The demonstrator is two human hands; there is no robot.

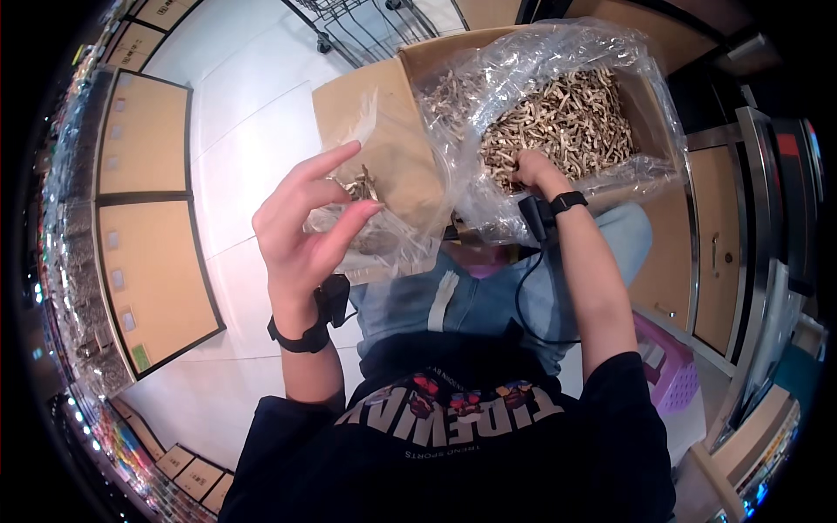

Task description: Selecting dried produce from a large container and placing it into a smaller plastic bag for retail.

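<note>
My left hand (301, 212) holds a thin clear plastic bag (412, 229), index finger and thumb spread apart at it. A few dried brown strips (363, 183) show between these fingers, seemingly inside the bag. My right hand (537, 171) reaches into a heap of dried brown strips (569, 118), its fingertips hidden among them. A large clear plastic liner (516, 72) surrounds the heap inside an opened cardboard box (659, 98). The bag lies partly over the box's folded-out flap (353, 98).
A wire cart (366, 26) stands beyond the box. Wooden cabinets (145, 134) line the left, and cabinet doors (716, 248) the right. A purple plastic stool (673, 372) is by my right side. A cable (520, 294) runs from a device at my right wrist.
</note>
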